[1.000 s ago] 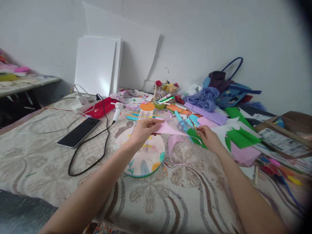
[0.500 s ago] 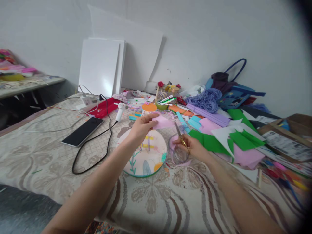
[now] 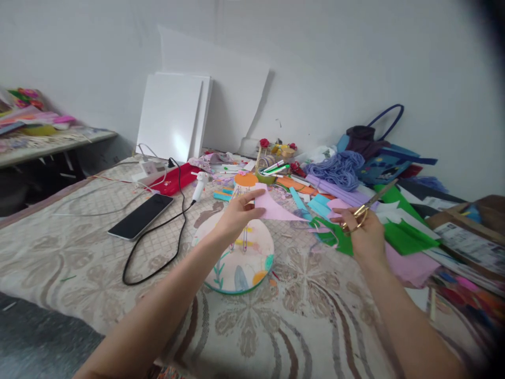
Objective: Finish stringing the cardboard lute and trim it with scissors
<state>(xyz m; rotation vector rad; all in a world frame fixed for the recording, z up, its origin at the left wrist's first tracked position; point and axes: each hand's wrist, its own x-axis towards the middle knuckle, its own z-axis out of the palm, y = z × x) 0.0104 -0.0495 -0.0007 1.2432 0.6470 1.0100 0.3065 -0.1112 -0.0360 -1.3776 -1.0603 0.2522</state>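
My left hand (image 3: pixel 241 213) pinches the left end of a pink piece (image 3: pixel 272 205) that tapers to a point on the right. Under that hand stands a round white board (image 3: pixel 229 273) painted with plants, with thin upright supports and an orange disc (image 3: pixel 246 180) on top. My right hand (image 3: pixel 365 234) is closed round the gold handles of a pair of scissors (image 3: pixel 369 204), whose blades point up and right over green sheets. A thin pink strip (image 3: pixel 322 229) hangs by the right fingers; whether they hold it is unclear.
A phone (image 3: pixel 141 217), a black cable (image 3: pixel 179 231) and a white glue gun (image 3: pixel 200 187) lie on the left. Green sheets (image 3: pixel 410 237), purple yarn (image 3: pixel 337 171) and a cardboard box (image 3: pixel 465 231) fill the right. White boards (image 3: pixel 169 116) lean on the wall.
My right hand has moved right with the scissors, away from the pink piece. The pink piece now shows its long pointed end. The whole view has shifted slightly.
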